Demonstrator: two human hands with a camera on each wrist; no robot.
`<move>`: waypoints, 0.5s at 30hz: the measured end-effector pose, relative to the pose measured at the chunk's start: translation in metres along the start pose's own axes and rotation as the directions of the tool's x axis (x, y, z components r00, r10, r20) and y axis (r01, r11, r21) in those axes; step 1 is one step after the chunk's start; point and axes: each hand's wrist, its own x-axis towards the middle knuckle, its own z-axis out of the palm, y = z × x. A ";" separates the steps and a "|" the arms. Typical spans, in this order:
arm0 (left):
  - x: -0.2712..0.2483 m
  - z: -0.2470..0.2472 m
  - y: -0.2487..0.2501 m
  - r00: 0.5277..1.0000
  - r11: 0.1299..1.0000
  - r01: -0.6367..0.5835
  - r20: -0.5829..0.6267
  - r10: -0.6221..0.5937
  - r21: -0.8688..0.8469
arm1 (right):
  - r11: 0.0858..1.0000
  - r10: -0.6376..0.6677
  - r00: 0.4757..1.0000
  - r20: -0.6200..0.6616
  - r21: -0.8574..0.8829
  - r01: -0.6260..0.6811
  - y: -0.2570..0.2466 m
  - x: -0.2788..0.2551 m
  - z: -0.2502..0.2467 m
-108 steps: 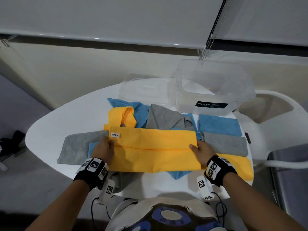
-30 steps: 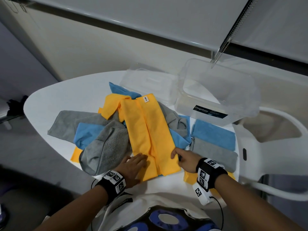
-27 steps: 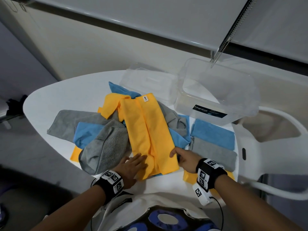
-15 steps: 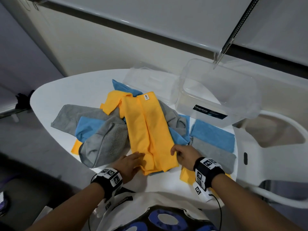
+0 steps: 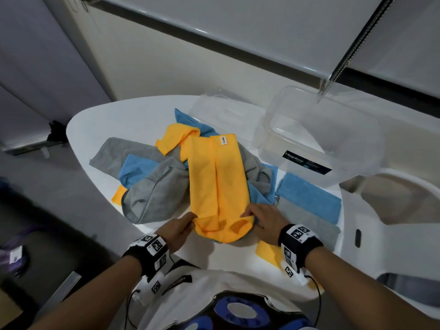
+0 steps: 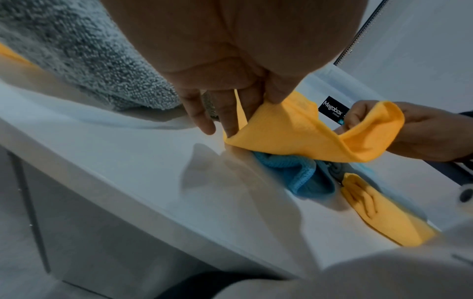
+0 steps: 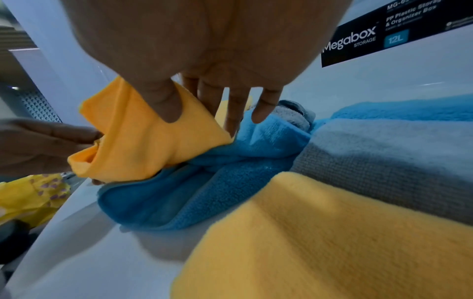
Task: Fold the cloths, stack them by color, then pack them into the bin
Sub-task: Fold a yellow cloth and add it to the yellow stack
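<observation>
Fingers (image 6: 227, 119) of the left hand (image 5: 177, 231) pinch the near left corner of the long yellow cloth (image 5: 215, 184); the right hand (image 5: 264, 221) pinches its near right corner, that end lifted off the worktop (image 5: 133, 115); loose grey and blue cloths lie under it; the clear bin (image 5: 319, 139) stands beyond it to the right.

Smooth matt yellow cloth (image 5: 215, 184), nubbly grey terry towel (image 6: 84, 58), clear glossy plastic bin (image 5: 316, 139), glossy white table (image 5: 133, 115)
</observation>
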 end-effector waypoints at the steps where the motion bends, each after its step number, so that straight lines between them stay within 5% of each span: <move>1: 0.000 -0.001 -0.001 1.000 0.999 -0.032 0.000 0.032 -0.034 | 0.999 0.038 0.999 0.013 -0.008 -0.038 -0.002 0.002 -0.001; 6: 0.005 -0.002 -0.007 0.990 0.985 -0.138 -0.023 0.137 -0.106 | 0.997 0.072 0.997 0.038 0.001 -0.072 -0.008 0.008 0.001; 15: 0.045 -0.021 -0.013 0.975 0.874 0.150 -0.078 -0.209 -0.462 | 0.923 0.279 0.960 -0.015 0.280 -0.264 -0.006 0.023 0.009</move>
